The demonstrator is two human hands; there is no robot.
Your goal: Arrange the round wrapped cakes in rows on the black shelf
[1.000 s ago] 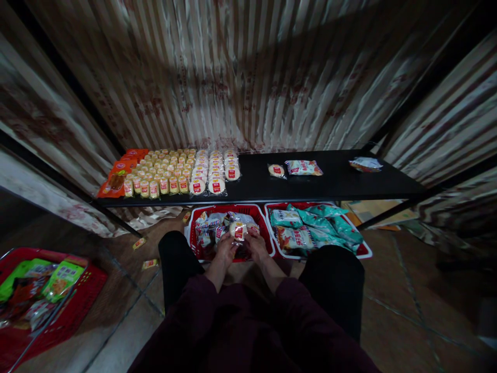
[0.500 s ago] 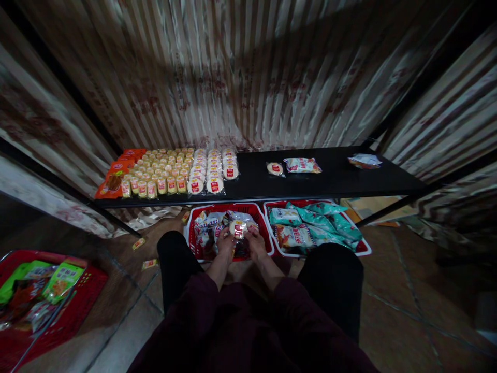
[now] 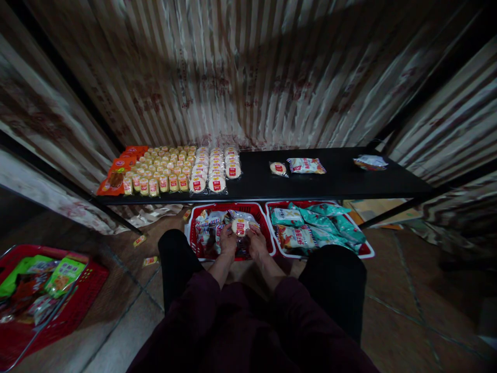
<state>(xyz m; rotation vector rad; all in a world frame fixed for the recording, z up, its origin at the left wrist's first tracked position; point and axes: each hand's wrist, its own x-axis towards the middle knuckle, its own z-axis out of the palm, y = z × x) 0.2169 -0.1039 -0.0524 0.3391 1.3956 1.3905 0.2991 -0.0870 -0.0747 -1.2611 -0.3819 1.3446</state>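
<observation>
My left hand and my right hand are both closed on one round wrapped pastry with a red label, held just above a red basket of similar packets on the floor. Ahead is a low black shelf. Rows of the same round pastries and smaller yellow cakes lie at its left end, next to orange packets.
A second red basket with teal and white snack bags sits right of the first. A third red basket of green packets stands at the far left. Loose packets lie on the shelf's right half. Small wrapped cakes lie on the tiled floor.
Both hands have lifted the round pastry slightly, up and away from the basket's contents. The view has shifted a little.
</observation>
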